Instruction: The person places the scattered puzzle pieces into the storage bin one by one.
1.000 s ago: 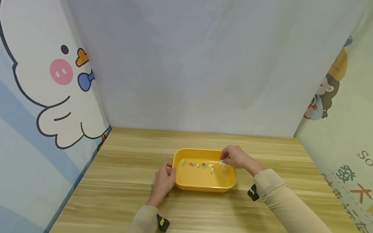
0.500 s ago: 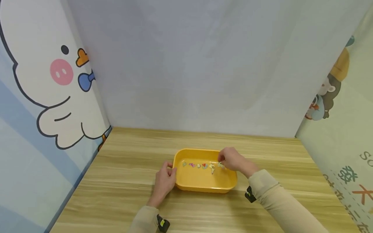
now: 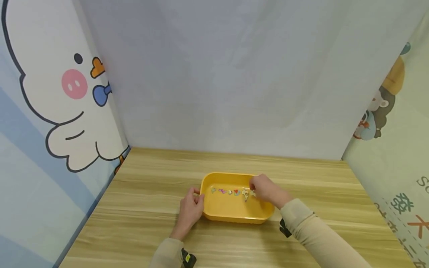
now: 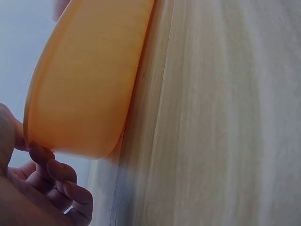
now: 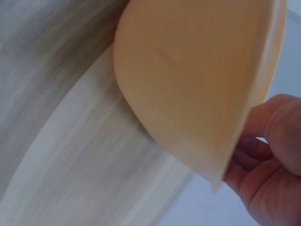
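A yellow plastic tray point(image 3: 231, 210) sits on the table, with several small flat colourful cutouts in a row across its floor. Among them are a pale one point(image 3: 245, 194), a red and blue one point(image 3: 237, 192) and a purple one point(image 3: 222, 191). My left hand point(image 3: 191, 208) grips the tray's left rim; in the left wrist view its curled fingers point(image 4: 63, 174) lie against the outer wall. Over the right end of the tray, my right hand point(image 3: 267, 190) pinches another pale cutout point(image 3: 253, 193), mostly hidden by the fingertips, at the row's right end.
The wood-grain table point(image 3: 151, 178) extends around the tray. A plain grey-white cloth point(image 3: 214, 93) hangs behind it. Printed cartoon panels stand at the left point(image 3: 40, 130) and right point(image 3: 395, 149). Both wrists wear small black devices.
My right hand has moved a little left and lower into the tray, bringing the pale cutout closer to the row. The left hand keeps its hold on the rim.
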The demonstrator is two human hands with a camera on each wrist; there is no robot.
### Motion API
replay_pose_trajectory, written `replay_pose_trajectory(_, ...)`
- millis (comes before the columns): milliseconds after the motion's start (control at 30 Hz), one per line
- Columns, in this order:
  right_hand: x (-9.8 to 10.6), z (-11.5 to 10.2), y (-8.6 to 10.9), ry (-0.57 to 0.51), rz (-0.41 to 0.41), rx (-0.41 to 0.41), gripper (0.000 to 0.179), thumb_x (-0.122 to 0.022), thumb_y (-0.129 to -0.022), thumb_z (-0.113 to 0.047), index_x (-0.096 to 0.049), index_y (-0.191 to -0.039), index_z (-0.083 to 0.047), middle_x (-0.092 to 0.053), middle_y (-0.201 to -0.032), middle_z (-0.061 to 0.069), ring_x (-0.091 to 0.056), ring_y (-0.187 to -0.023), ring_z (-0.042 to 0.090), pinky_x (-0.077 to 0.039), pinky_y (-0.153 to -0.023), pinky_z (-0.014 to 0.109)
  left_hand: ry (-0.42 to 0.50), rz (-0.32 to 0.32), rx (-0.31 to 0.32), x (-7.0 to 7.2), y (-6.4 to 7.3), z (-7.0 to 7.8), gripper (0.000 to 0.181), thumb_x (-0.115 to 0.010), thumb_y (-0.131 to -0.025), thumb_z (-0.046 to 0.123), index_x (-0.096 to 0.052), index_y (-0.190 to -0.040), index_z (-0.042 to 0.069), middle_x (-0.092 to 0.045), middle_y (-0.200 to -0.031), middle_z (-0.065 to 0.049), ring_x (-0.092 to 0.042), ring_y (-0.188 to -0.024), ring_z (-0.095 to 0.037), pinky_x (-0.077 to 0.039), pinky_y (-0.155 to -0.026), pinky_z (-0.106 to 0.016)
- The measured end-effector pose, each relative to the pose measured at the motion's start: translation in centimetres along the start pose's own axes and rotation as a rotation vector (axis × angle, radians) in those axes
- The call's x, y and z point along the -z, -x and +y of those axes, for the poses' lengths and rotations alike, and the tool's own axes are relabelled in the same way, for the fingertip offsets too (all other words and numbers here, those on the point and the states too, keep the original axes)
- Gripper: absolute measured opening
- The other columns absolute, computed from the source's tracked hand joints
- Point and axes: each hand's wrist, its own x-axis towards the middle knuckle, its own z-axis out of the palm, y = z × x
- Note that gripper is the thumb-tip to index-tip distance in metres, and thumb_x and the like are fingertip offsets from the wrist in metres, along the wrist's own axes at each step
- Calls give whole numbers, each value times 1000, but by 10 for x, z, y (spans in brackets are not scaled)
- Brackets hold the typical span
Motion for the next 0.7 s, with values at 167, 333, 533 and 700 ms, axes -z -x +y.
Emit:
replay_pose_trajectory(167,-3,-4,-3,29,-2,-21,18,-66,-74,14,-64,-80,-2,-56,-74,3,-50,-70,19,-45,-64,33,11,-7,-6,2,-1,0,13,-57,-94,10,-54,-103,1,-45,-52,2,-40,-42,-10,-34,-39,-24)
replay_pose_trajectory(333,-4,-7,-3,27,-25,-44,15,-66,-77,12,-61,-77,-2,-51,-71,4,-44,-71,20,-40,-64,36,14,-15,-16,3,0,1,14,-58,-94,9,-53,-104,0,-45,-52,2,-41,-41,-10,-34,-38,-24)
replay_pose_trajectory(533,-10,-8,-3,58,-19,-25,17,-62,-76,15,-60,-79,-1,-53,-74,3,-49,-71,19,-44,-65,35,10,-12,-11,4,0,1,13,-58,-94,10,-54,-103,1,-45,-52,2,-41,-41,-10,-35,-39,-25)
replay_pose_trajectory(700,-16,-7,-5,66,10,-1,19,-59,-75,19,-61,-78,0,-56,-71,4,-52,-66,17,-46,-62,34,7,-11,-4,4,1,1,14,-58,-94,10,-54,-103,1,-45,-52,2,-41,-42,-10,-35,-39,-25)
